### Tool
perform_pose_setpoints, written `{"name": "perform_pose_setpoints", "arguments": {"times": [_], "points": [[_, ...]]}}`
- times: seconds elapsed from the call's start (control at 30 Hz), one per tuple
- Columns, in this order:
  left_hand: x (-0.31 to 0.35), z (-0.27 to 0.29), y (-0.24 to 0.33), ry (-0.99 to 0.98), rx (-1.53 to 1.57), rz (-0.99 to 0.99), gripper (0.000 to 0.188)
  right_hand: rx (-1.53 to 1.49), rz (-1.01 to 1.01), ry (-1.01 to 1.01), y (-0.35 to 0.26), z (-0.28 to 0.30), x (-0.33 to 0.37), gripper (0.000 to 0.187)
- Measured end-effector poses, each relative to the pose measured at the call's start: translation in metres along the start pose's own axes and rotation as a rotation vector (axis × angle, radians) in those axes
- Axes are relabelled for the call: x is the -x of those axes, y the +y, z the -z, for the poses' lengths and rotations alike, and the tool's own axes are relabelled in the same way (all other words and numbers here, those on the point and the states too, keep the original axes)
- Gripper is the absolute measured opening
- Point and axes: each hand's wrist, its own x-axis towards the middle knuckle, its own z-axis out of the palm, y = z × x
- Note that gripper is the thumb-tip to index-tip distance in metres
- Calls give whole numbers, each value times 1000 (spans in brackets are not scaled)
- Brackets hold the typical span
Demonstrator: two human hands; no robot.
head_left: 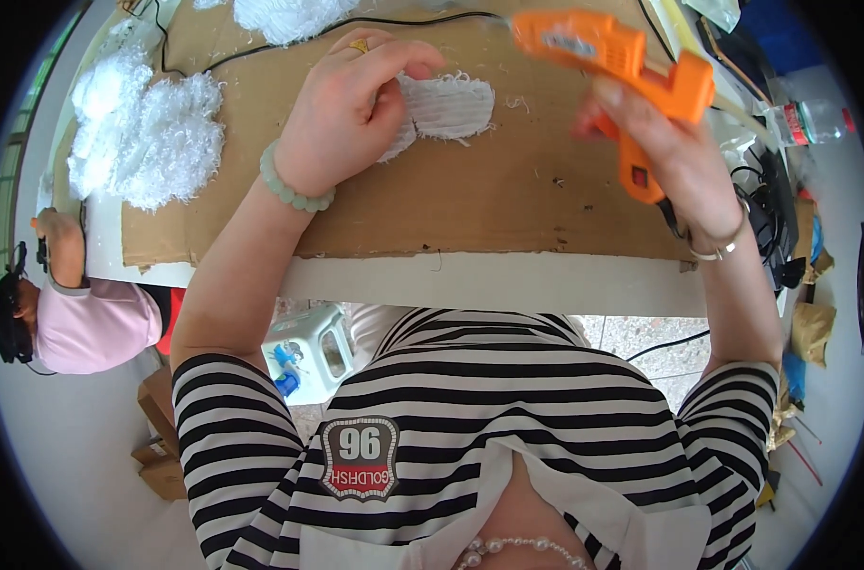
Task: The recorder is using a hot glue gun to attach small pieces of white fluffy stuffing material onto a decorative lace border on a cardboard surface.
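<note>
Left hand (341,119) pressing a white ribbed fabric piece (446,106) onto the cardboard sheet (508,190), fingers (403,62) curled over its left end. Right hand (674,157) wrapped tight around an orange glue gun (612,66), raised above bare cardboard right of the fabric. White fluffy tufts (147,133) near the table (498,283) left edge.

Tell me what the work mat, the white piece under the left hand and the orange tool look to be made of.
Work mat: brown corrugated cardboard, matte, edges ragged. White piece: seemingly ribbed fabric or yarn, fuzzy fringe. Glue gun: orange moulded plastic, smooth, slight sheen.
</note>
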Motion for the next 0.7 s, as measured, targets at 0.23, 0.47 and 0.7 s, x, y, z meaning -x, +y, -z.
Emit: {"name": "perform_pose_setpoints", "arguments": {"times": [0.23,0.47,0.7], "points": [[-6,10,13,-46,-159,-173,31,149,-329,-42,-6,-2,23,33],[0,20,11,-202,-91,-81,29,98,-335,-26,-6,-12,15,29],[-1,18,11,-185,-197,-131,30,134,-373,-7,-4,-16,10,30]]}}
